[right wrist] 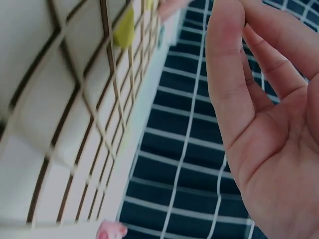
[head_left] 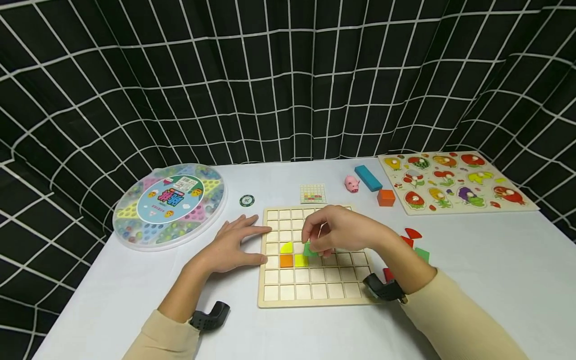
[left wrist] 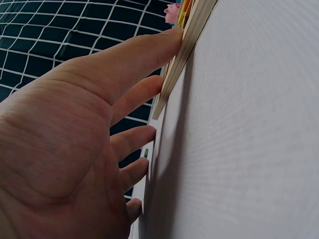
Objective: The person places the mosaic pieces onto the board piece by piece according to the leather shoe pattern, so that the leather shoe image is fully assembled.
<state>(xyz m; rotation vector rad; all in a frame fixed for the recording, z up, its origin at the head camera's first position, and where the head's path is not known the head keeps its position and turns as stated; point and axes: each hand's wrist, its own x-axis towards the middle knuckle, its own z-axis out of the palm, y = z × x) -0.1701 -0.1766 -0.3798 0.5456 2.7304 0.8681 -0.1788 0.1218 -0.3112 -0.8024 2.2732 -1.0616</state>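
Note:
A wooden grid board [head_left: 271, 289] lies on the white table. My left hand [head_left: 234, 246] rests at its left side with fingers spread, and its thumb and index fingertips touch the board's edge [left wrist: 180, 62]. Over the middle of the grid, my right hand [head_left: 339, 229] pinches a green square tile [head_left: 308, 249] between thumb and fingertips. That tile is out of sight in the right wrist view, behind the fingers of the right hand [right wrist: 269, 99]. On the board are an orange square tile [head_left: 286, 261], a yellow square tile [head_left: 301, 260] and a yellow quarter-round tile [head_left: 286, 247].
Behind the board lie a small pattern card [head_left: 312, 193] and a round chip [head_left: 246, 200]. A pink pig [head_left: 352, 183], a blue block [head_left: 368, 178] and an orange cube [head_left: 386, 197] stand back right, by a fruit puzzle [head_left: 454, 182]. Red tiles [head_left: 413, 233] lie right; a round game box [head_left: 215, 220] left.

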